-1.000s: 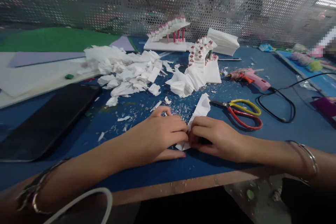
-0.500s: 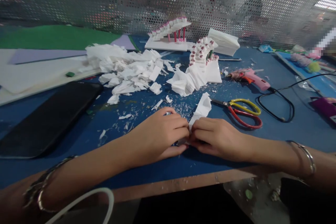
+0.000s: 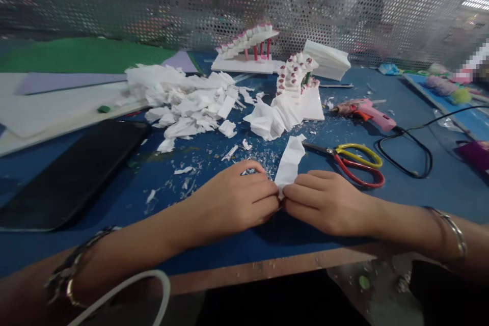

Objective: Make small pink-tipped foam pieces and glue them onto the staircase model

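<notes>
My left hand [image 3: 237, 201] and my right hand [image 3: 324, 201] meet fingertip to fingertip near the front edge of the blue table [image 3: 114, 244]. Both pinch the near end of a white tissue strip [image 3: 289, 163], which rises away from me between them. Each hand's fingers are curled tight on the paper. Red and yellow scissors [image 3: 351, 160] lie just right of the strip.
A heap of torn white tissue pieces [image 3: 183, 99] lies at the back left. A black phone [image 3: 72, 170] rests at the left. Two small white staircase models [image 3: 294, 84] [image 3: 248, 48] stand behind, a pink glue gun [image 3: 367, 112] with black cord at right. A perforated metal screen [image 3: 401, 15] closes the back.
The tissue strip has been drawn up straighter between my fingers, and both hands have shifted slightly right. Less paper shows beneath the hands than before.
</notes>
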A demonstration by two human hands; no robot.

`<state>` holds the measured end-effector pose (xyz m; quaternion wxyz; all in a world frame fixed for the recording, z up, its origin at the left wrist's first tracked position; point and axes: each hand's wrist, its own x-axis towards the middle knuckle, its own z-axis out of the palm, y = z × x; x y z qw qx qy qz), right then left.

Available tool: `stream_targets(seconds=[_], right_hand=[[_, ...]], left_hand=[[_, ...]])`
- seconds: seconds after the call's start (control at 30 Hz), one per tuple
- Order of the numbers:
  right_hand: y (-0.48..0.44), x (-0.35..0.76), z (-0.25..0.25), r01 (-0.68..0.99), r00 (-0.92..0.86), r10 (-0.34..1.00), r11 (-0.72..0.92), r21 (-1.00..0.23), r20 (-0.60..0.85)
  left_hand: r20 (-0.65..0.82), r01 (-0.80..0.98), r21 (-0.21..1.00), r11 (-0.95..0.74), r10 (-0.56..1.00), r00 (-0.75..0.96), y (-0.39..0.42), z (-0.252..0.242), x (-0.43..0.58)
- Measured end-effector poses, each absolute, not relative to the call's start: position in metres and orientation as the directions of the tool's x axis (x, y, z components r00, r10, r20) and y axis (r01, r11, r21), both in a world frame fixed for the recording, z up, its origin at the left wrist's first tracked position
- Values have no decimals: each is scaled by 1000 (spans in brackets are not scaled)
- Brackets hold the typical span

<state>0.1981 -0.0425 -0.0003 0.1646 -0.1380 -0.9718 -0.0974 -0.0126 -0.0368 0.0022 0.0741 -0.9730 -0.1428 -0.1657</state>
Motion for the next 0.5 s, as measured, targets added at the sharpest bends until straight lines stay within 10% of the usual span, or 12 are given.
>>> stream_targets(seconds=[0.13,0.5], right_hand=[[-39,206,1,266,-939,222,952,148,262],[-41,201,-6,443,-853,501,843,-306,146]], left_hand=[[372,346,-159,-925,269,888,-41,-4,-9],[226,480,340,-808,566,793,-43,-8,-5]])
